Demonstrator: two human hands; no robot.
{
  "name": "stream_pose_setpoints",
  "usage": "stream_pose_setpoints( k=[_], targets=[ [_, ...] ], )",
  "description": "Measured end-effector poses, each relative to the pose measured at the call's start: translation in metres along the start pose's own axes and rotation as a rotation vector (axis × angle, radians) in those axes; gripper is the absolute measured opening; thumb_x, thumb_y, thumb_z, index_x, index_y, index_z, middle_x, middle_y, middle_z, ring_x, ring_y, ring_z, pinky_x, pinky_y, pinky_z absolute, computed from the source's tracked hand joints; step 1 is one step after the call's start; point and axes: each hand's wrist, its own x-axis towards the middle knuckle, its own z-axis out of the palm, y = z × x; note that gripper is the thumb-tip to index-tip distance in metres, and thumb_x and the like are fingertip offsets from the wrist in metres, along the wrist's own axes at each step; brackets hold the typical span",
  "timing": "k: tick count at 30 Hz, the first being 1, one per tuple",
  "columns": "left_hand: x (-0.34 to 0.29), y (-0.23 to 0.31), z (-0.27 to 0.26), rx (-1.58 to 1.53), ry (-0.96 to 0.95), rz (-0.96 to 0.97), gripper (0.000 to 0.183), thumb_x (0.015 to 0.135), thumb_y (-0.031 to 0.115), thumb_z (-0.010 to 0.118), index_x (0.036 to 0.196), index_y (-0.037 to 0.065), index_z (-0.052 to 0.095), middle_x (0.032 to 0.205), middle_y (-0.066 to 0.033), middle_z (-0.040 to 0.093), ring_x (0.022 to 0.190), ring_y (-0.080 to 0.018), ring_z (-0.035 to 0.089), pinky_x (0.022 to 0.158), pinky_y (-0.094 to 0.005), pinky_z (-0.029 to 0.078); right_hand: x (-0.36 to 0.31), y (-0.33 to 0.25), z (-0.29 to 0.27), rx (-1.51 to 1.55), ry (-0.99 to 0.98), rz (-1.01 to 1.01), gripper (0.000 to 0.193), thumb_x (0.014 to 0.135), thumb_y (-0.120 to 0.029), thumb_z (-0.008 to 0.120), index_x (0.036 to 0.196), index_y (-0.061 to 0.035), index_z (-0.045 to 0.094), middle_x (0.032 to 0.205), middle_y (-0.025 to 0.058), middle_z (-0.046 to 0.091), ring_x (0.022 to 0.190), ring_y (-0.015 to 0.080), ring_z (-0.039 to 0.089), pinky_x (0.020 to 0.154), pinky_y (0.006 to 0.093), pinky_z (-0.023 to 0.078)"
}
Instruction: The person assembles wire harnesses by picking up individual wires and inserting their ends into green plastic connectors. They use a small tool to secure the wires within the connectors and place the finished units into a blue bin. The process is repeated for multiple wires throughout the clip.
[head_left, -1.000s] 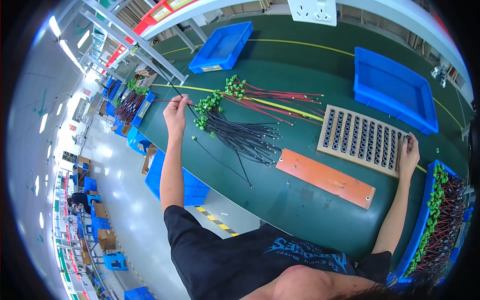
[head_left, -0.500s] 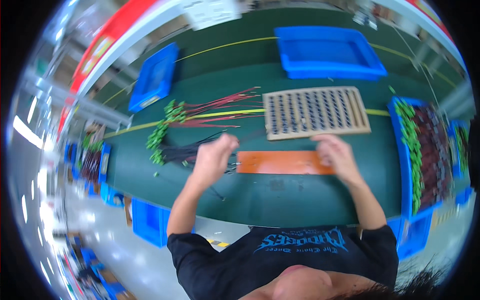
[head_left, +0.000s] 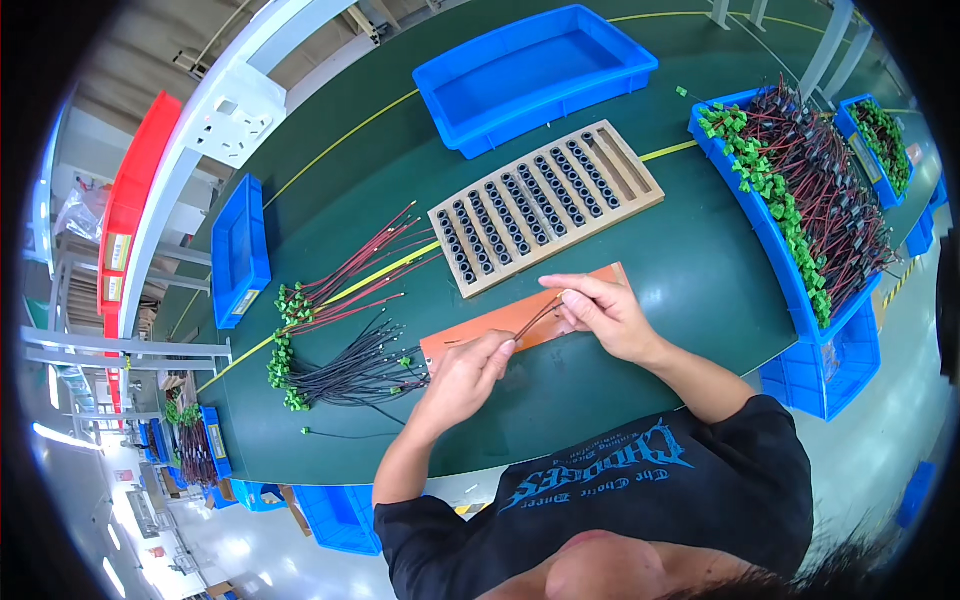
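Observation:
A thin dark wire (head_left: 535,319) is stretched between my hands above an orange strip (head_left: 455,337). My left hand (head_left: 466,380) pinches its lower-left part between thumb and fingers. My right hand (head_left: 606,314) grips the other end with thumb and bent fingers, its index finger extended over it; the wire's tip is hard to make out. Left of my left hand lies a bundle of black wires (head_left: 350,368) with green connectors (head_left: 283,375) at one end. Red wires (head_left: 365,268), also with green connectors, lie behind them. Beyond the strip sits a wooden tray (head_left: 625,192) holding rows of black cylindrical parts.
A large blue bin (head_left: 535,62) stands at the back, and a smaller blue bin (head_left: 240,252) stands at the left. On the right, a blue bin (head_left: 755,225) is filled with red-and-black wires and green connectors. A white post with sockets (head_left: 230,120) rises at the far left.
The view has turned, so the table appears tilted. My hands, earlier apart at opposite ends of the strip, have come closer together over it, with a wire now visible between them.

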Motion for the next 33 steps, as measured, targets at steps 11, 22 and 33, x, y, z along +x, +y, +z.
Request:
stream_pose_setpoints(
  k=[11, 22, 33],
  targets=[
    [0.012, 0.007, 0.008, -0.119, -0.081, -0.102, 0.03, 0.111, 0.023, 0.053, 0.112, -0.001, 0.072, 0.073, -0.0091, 0.064, 0.064, -0.0191, 0.063, 0.063, -0.0366, 0.051, -0.003, -0.007, -0.007, -0.441, 0.009, -0.207, 0.05, 0.103, -0.005, 0.061, 0.153, -0.0036, 0.053, 0.095, 0.0051, 0.069, 0.079, 0.0105, 0.062, 0.075, 0.0277, 0.054],
    [0.014, 0.004, 0.025, -0.116, 0.002, 0.0, 0.029, 0.111, 0.022, 0.055, 0.11, 0.001, 0.074, 0.07, -0.003, 0.06, 0.066, -0.0117, 0.057, 0.063, -0.0304, 0.048, -0.001, -0.008, -0.013, -0.315, -0.051, -0.162, 0.055, 0.104, -0.004, 0.054, 0.158, -0.0051, 0.044, 0.104, 0.0049, 0.062, 0.087, 0.0116, 0.059, 0.081, 0.0287, 0.054],
    [0.014, -0.001, 0.022, -0.01, 0.181, -0.033, 0.026, 0.11, 0.02, 0.057, 0.11, -0.001, 0.073, 0.093, -0.0117, 0.073, 0.079, -0.0208, 0.069, 0.073, -0.0335, 0.054, 0.009, 0.001, -0.026, 0.019, 0.068, -0.128, 0.027, 0.106, -0.002, 0.058, 0.133, 0.0004, 0.058, 0.116, 0.008, 0.064, 0.085, 0.0097, 0.062, 0.079, 0.0255, 0.055]
  ],
)
